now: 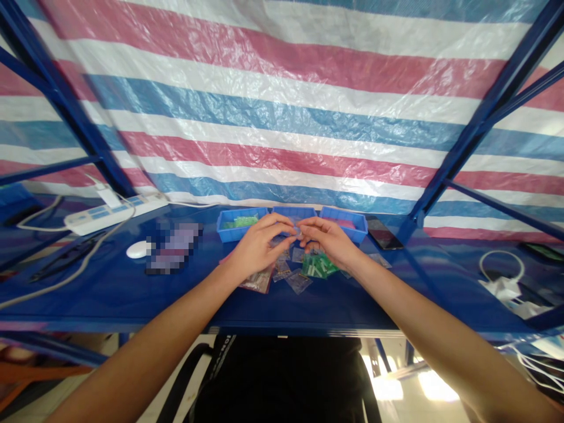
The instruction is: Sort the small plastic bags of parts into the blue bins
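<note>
My left hand [267, 238] and my right hand [326, 236] meet in front of the blue bins, fingertips pinched close together. Between them is a small clear plastic bag [298, 229], mostly covered by the fingers. Below the hands lie several little clear bags [299, 282] with tiny contents I cannot make out. A pile of green packets [318, 266] sits under my right hand. Near my left wrist rests a red-edged clear bag [261, 280] of thin pieces. Three blue bins stand behind: the left bin [228, 235] holds green items, the middle bin [293, 210] is partly hidden, the right bin [359, 234] holds pinkish ones.
A dark phone [384, 232] lies right of the bins. On the left are a white power strip [117, 212], a white mouse-like object [138, 249] and a cable. A white charger with a coiled cable [502, 286] sits far right. Blue frame posts and a striped sheet [282, 117] rise behind.
</note>
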Tool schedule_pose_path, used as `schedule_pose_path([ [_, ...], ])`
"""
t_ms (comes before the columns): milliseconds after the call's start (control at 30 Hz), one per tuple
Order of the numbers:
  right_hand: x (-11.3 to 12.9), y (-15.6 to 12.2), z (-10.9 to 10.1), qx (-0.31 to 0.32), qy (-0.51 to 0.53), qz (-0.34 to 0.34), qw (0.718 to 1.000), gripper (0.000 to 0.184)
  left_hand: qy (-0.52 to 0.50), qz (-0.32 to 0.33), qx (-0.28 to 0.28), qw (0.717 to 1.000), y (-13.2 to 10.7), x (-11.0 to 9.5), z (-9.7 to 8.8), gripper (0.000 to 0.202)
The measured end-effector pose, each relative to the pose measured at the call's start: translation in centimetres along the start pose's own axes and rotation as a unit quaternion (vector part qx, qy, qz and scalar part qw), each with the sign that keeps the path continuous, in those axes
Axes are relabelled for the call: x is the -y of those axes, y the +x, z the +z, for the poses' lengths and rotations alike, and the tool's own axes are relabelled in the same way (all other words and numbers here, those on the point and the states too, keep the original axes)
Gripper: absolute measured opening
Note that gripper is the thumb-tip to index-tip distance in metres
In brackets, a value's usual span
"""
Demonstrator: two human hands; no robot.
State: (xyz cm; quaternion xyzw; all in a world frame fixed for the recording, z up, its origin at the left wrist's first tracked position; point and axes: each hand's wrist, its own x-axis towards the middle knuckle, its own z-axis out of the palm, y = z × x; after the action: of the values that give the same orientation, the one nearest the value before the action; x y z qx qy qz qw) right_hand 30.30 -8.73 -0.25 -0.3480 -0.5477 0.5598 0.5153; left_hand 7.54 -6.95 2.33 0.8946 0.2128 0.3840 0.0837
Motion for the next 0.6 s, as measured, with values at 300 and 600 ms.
schedule_pose_path([
  [300, -0.17, -0.04, -0.14, -0.005, -0.099, -0.049, 0.994, 0.04, -0.067, -0.137, -0.024, 0.988, -0.05, -0.19, -0.03, 0.026],
  [600, -0.24, 0.17, -0.16, -0.016, -0.032, -0.044, 0.998, 0.055, -0.056, -0.073, -0.036, 0.995, 0.01, -0.13, 0.05, 0.038],
])
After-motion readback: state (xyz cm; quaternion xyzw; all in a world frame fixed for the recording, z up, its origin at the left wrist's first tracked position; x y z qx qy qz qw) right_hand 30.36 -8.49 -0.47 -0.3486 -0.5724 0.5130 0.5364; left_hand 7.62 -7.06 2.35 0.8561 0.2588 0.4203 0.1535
